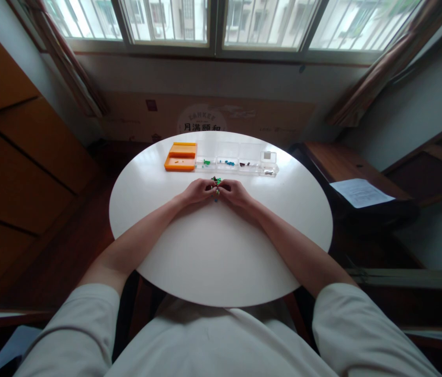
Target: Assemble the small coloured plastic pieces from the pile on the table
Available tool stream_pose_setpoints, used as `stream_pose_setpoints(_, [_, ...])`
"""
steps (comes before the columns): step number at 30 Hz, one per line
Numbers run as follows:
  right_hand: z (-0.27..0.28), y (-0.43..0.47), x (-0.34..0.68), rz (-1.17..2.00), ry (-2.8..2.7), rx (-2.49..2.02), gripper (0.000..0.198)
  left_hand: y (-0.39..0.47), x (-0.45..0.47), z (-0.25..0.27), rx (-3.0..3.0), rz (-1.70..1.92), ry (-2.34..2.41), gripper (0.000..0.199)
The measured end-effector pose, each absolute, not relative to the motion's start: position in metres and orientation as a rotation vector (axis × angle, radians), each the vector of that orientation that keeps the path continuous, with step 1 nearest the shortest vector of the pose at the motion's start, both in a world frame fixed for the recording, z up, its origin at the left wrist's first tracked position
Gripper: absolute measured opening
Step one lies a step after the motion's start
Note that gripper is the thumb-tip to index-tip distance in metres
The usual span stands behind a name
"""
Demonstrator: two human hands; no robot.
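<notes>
My left hand (198, 190) and my right hand (237, 192) meet above the middle of the white round table, fingers closed. Between their fingertips they grip a small model of tiny building bricks (217, 181), mostly green with dark and light bits. Its lower part shows below the fingers, with a bluish spot under it. The fingers cover much of the model, so its shape is unclear. Just beyond the hands stand small clear boxes holding green pieces (207, 162), blue pieces (229, 163) and dark pieces (243, 164).
An orange tray (180, 167) with a few small pieces sits left of the clear boxes. At the right end is a small clear container (268, 157). The round table (213, 262) reaches close to my body. Papers (362, 192) lie on a wooden cabinet to the right.
</notes>
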State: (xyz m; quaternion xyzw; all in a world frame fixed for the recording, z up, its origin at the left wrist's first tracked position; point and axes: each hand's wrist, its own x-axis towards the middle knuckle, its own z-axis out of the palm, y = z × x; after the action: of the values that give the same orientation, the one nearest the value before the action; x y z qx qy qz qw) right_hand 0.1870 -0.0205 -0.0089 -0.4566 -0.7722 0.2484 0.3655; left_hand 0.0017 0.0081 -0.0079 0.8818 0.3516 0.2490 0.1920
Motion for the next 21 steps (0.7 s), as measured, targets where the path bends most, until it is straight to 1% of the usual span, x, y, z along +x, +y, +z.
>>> stream_pose_setpoints(21, [-0.0105,-0.0195,0.187,0.615,-1.979,-1.191,0.028,0.0056,0.0022,-0.0052,2.475,0.719,0.995,0.033])
